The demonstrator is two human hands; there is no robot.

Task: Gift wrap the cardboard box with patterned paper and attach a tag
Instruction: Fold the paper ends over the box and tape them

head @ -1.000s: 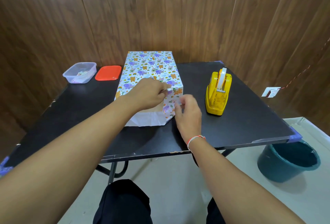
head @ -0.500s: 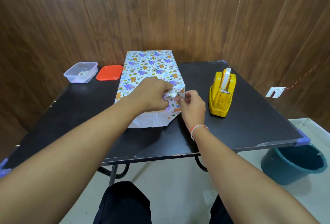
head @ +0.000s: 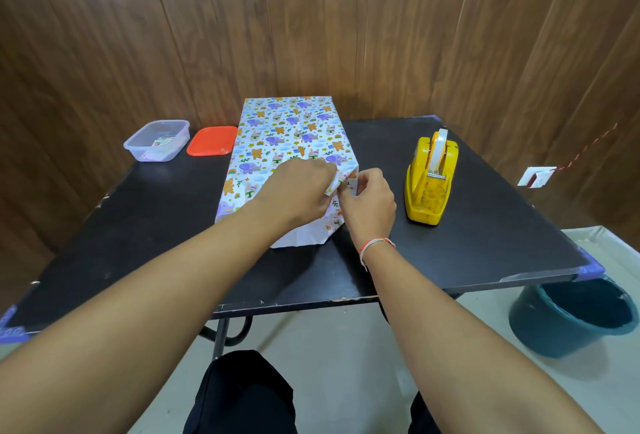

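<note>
— What is each grip doing?
— The left hand [head: 298, 191] lies palm-down on the near end of the wrapped box [head: 287, 143], its fingertips pinching a small white fold of the patterned paper [head: 332, 186] at the near right corner. The right hand [head: 369, 203] meets it there, thumb and fingers pressed together on the same fold.
— And where is the box?
— It lies lengthwise in the middle of the black tabletop [head: 485, 226], its far end close to the wood-panelled wall [head: 311, 18]. The top is fully covered in the animal print; a white flap of paper [head: 301, 238] pokes out flat on the tabletop at the near end, under the left wrist.
— What else is around?
— A yellow tape dispenser [head: 431, 181] stands just right of the right hand, apart from it. At the far left sit a clear plastic tub [head: 157, 140] and, beside it, its orange lid [head: 212, 141]. On the floor to the right, below the tabletop's corner, stands a dark teal bucket [head: 568, 319].
</note>
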